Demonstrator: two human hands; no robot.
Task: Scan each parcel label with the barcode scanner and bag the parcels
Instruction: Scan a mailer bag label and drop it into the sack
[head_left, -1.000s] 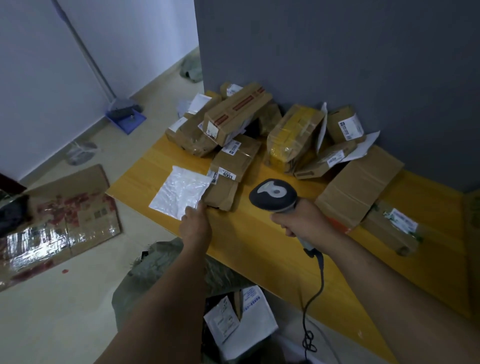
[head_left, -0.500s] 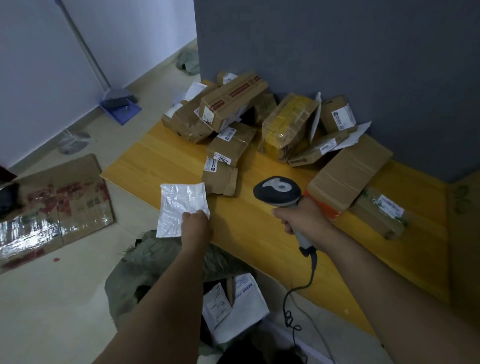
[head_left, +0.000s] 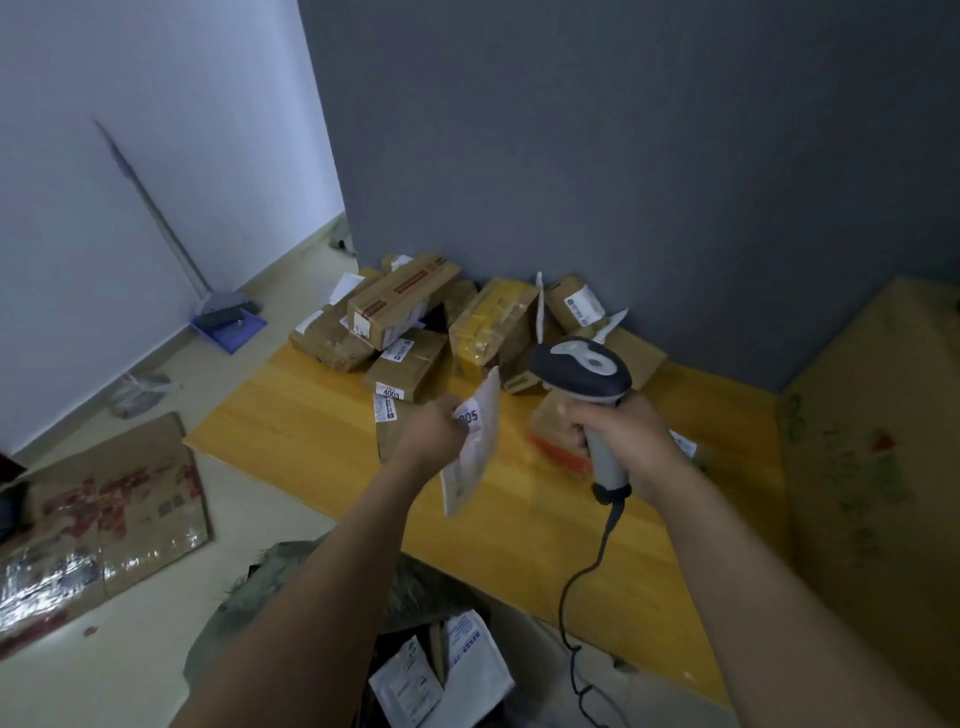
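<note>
The left hand (head_left: 434, 431) pinches a flat white parcel (head_left: 470, 462) by its upper part and holds it on edge, tilted, above the yellow table (head_left: 291, 431). A label reading "005" shows beside the fingers. At 3 o'clock from it, the right hand (head_left: 623, 441) grips the handle of the barcode scanner (head_left: 582, 371). The scanner's dark head is near the parcel's top corner, and its cable (head_left: 587, 566) hangs toward 6 o'clock. At 12 o'clock, brown cardboard parcels (head_left: 405, 301) are heaped on the table against the grey wall (head_left: 623, 156), 1 of them labelled "4003". At 6 o'clock, a grey-green sack (head_left: 244, 603) holds white parcels (head_left: 472, 665). Flattened cardboard (head_left: 104, 514) lies on the floor at 9 o'clock.
</note>
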